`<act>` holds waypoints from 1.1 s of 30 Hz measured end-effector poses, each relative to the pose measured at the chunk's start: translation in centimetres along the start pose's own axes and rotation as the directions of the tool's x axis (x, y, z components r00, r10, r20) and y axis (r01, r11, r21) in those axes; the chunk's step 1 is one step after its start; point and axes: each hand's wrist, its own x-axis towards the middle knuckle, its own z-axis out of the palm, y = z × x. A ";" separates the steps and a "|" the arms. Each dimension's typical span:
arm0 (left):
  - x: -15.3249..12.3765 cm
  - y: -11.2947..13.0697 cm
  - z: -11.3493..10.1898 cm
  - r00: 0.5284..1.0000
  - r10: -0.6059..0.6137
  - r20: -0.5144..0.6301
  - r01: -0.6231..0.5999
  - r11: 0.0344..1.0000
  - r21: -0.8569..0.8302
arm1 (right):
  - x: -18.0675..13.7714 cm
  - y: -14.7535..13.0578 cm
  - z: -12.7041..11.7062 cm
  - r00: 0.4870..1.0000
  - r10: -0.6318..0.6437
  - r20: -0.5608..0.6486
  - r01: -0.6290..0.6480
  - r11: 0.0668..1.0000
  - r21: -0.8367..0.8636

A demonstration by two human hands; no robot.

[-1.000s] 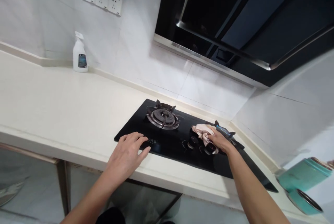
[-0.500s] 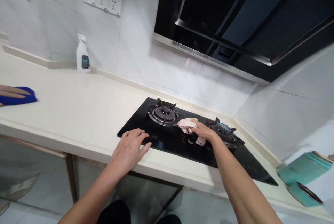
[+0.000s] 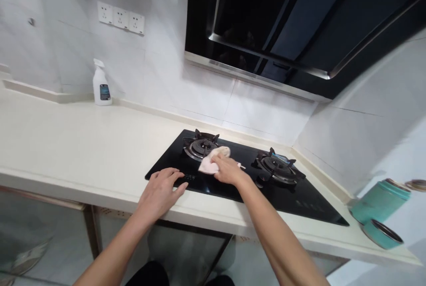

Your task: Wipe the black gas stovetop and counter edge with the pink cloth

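My right hand [image 3: 228, 168] grips a pale pink cloth [image 3: 213, 160], pressed onto the black glass gas stove [image 3: 239, 192] just in front of the left burner [image 3: 203, 146]. Part of the cloth is hidden beneath the fingers. At the stove's front left corner rests my left hand [image 3: 163, 188], fingers spread and holding nothing, beside the small printed marks on the glass. The right burner [image 3: 278, 166] lies beyond my right wrist, with a bit of blue showing at its back.
A white spray bottle [image 3: 101, 84] stands against the wall at the left, under several sockets [image 3: 120, 18]. The dark range hood [image 3: 266, 24] hangs low over the stove. To the right are a teal canister [image 3: 381, 201] and a teal lid-like piece [image 3: 382, 234].
My right hand has moved left with the cloth, from between the burners to before the left one. Another person's hand with a blue cloth has left the view at left.
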 end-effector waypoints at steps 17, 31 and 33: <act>0.3 -0.9 -0.4 0.999 0.006 0.045 -0.006 1.000 -0.021 | -12.8 1.5 2.3 0.958 0.189 -0.214 -0.117 0.943 0.311; 0.0 0.7 -0.9 1.000 -0.004 0.023 0.005 0.999 -0.036 | -27.8 17.2 2.3 0.714 0.669 -0.206 -0.590 0.734 0.338; -0.1 0.9 -1.0 0.999 -0.014 0.037 0.015 0.999 -0.031 | -27.5 18.8 1.8 0.690 0.690 -0.219 -0.595 0.713 0.371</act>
